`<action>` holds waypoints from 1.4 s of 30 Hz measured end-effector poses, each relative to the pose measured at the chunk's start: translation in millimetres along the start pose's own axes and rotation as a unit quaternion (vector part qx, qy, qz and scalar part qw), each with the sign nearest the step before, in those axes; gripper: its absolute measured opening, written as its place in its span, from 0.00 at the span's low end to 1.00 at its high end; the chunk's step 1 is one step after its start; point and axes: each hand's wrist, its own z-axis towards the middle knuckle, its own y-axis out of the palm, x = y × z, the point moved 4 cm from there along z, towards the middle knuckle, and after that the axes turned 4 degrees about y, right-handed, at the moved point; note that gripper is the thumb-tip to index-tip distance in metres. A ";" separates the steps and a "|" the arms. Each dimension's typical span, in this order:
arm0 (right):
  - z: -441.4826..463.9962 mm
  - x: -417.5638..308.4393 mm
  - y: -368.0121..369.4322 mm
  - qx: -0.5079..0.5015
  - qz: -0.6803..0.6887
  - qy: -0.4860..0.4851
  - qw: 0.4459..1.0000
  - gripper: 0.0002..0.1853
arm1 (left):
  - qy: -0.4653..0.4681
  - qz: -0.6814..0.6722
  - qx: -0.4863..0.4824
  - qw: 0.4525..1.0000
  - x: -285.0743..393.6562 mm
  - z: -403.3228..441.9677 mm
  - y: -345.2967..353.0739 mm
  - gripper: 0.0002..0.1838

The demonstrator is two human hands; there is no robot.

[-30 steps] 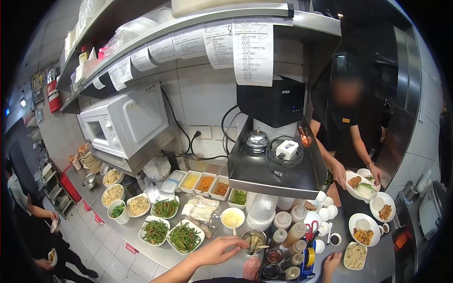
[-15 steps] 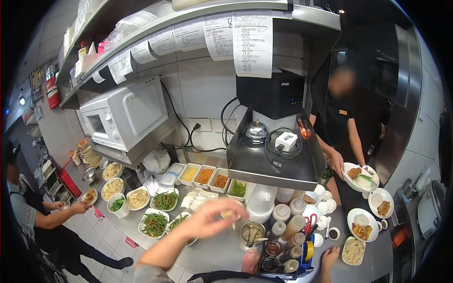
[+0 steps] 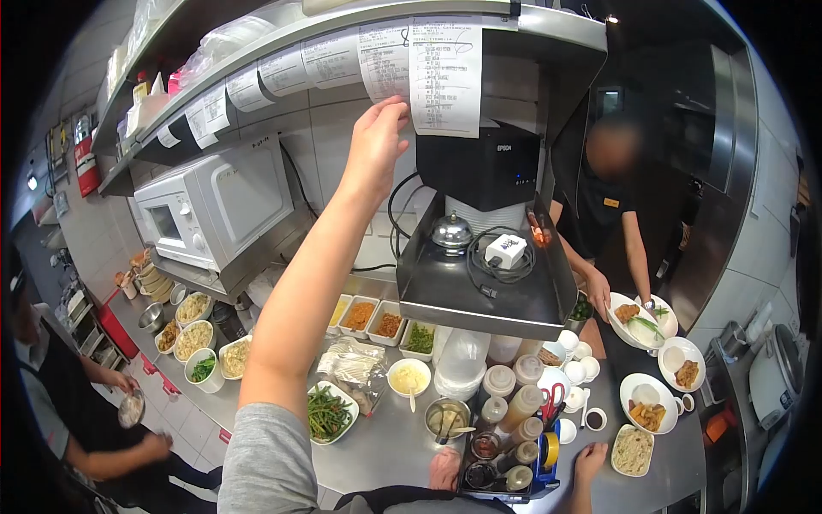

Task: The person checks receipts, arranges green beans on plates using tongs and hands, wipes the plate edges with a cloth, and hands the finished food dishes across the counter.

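My left hand (image 3: 379, 141) is raised on a stretched arm to the row of paper slips under the shelf. Its fingertips are pinched at the lower edge of a printed slip (image 3: 385, 64) marked 8, just left of a longer slip (image 3: 445, 81) marked 6. My right hand (image 3: 591, 460) rests low at the counter, fingers curled with nothing seen in them, right of the blue caddy (image 3: 545, 480) of sauce bottles. A reddish, skin-like shape (image 3: 443, 469) lies below the metal pot (image 3: 447, 420); I cannot tell what it is.
A metal tray shelf (image 3: 479, 291) with a bell juts over the counter. Green beans (image 3: 331, 414) and a yellow-filled bowl (image 3: 409, 377) stand below. At right a co-worker (image 3: 604, 214) holds a plate (image 3: 634, 321); at left another person (image 3: 86, 411) holds a small bowl (image 3: 132, 409).
My left hand has risen from above the counter to the slips. The person at left has drawn back from the counter, where a dish now stands. My right hand stays low.
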 end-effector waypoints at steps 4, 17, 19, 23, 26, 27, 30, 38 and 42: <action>2.6 -3.0 2.4 -0.004 -0.002 0.004 1.000 0.02 | -0.024 -0.077 0.150 0.985 -35.4 17.2 -21.6 0.17; 1.2 1.5 -1.4 -0.021 -0.037 0.069 0.997 0.03 | -0.009 -0.120 0.008 0.993 -2.5 69.0 -26.0 0.29; 1.9 0.6 -3.1 -0.019 -0.033 0.067 0.997 0.03 | 0.000 -0.115 0.033 0.993 -2.2 69.0 -29.0 0.28; -1.0 -1.8 -2.6 -0.015 -0.031 0.070 0.997 0.03 | 0.018 -0.114 0.055 0.992 -4.8 76.8 -41.7 0.30; 0.2 -0.6 -1.1 -0.012 -0.029 0.060 0.998 0.03 | 0.029 -0.098 0.069 0.992 -5.4 80.6 -48.7 0.30; 1.4 -0.3 -1.8 -0.011 -0.031 0.058 0.998 0.03 | 0.023 -0.104 0.062 0.992 -7.8 87.8 -55.2 0.30; -1.4 1.5 -3.9 -0.015 -0.031 0.066 0.997 0.04 | 0.010 -0.111 0.055 0.992 -10.0 93.8 -65.9 0.30; -2.0 3.6 -1.0 -0.015 -0.027 0.064 0.997 0.04 | -0.078 -0.090 0.030 0.992 -36.5 33.9 -54.8 0.29; -2.2 0.8 -1.2 -0.002 -0.025 0.055 0.998 0.03 | -0.110 -0.069 0.016 0.991 -36.3 -35.8 -18.7 0.29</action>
